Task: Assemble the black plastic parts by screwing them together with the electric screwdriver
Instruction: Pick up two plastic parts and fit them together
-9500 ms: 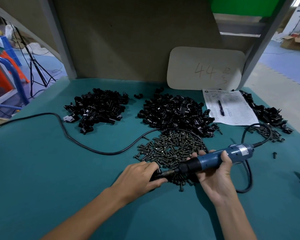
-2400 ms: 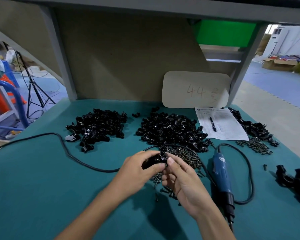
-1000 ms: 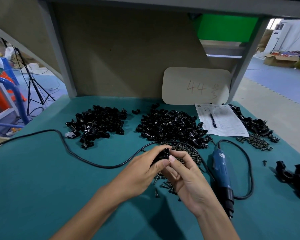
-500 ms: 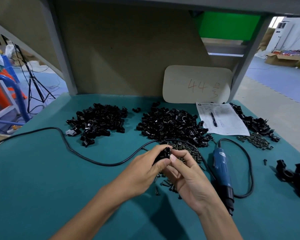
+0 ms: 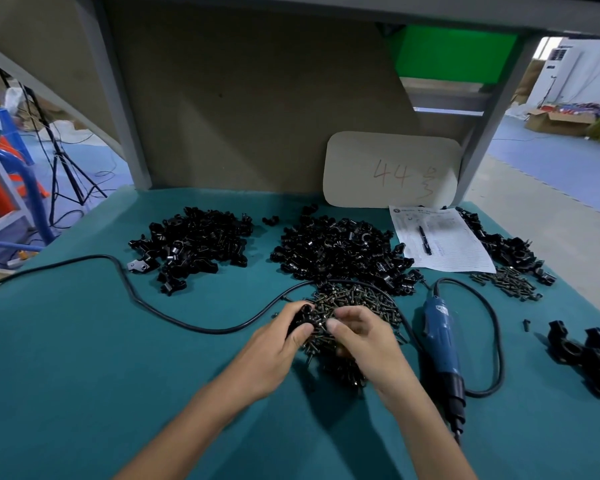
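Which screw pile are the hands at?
The big middle pile, where the left hand and right hand are. The small pile lies far right, untouched.

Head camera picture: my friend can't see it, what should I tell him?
The left hand grips a small black part while the right hand reaches into a pile of screws on a teal table. A blue screwdriver lies beside the hands, and heaps of black parts sit behind.

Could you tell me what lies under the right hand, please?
The screw pile lies under the right hand; whether its fingers pinch a screw is hidden.
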